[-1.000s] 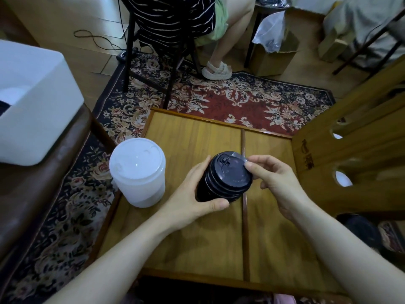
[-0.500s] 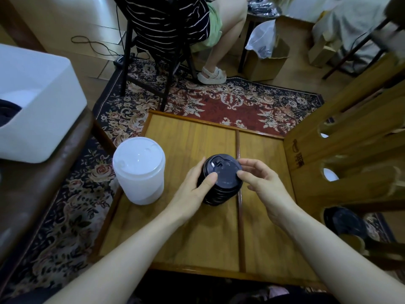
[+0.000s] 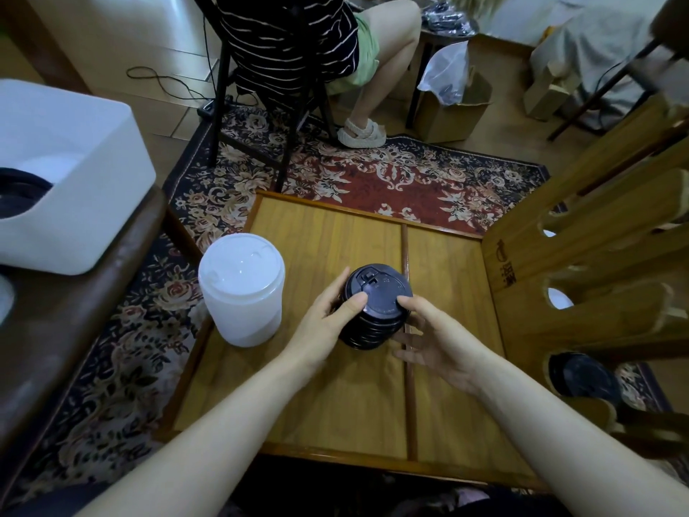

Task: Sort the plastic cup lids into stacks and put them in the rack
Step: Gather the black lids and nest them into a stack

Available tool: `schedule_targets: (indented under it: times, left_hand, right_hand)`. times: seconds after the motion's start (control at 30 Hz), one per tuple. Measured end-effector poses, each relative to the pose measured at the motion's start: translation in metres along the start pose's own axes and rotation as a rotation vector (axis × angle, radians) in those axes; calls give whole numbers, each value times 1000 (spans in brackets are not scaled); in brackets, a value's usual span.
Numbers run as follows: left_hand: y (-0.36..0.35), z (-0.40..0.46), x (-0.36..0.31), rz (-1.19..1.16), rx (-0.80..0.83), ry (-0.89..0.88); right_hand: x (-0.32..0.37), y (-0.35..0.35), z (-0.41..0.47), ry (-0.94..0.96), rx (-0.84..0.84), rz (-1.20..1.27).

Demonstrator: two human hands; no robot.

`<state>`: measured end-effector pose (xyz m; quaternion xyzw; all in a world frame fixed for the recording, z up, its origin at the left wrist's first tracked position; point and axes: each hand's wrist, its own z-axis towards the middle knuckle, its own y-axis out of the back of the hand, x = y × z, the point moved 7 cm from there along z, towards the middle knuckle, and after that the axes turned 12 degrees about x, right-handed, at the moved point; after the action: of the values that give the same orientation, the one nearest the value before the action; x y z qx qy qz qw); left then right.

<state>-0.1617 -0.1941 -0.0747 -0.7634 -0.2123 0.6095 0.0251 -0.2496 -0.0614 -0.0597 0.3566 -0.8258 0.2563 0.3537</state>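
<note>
**Black lid stack held on the counter**

We are gripping the stack of round black plastic lids [image 3: 374, 311] with our left hand [image 3: 328, 322]; our right hand [image 3: 436, 341] is curling round it. It is standing on the wooden counter [image 3: 335, 397], right of the white lid stack [image 3: 242, 289].

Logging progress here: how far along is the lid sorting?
Done: white lid stack stands sorted on the table; black lids already sit in the rack. In hand: left hand and right hand steady the black lid stack. Left: racking both table stacks.
</note>
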Motion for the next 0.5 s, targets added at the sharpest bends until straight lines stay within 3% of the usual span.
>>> schedule_targets:
  times: [0.5]
  left_hand:
    - [4, -7, 4, 9, -43, 52]
  right_hand:
    - [-8, -10, 8, 26, 23, -20]
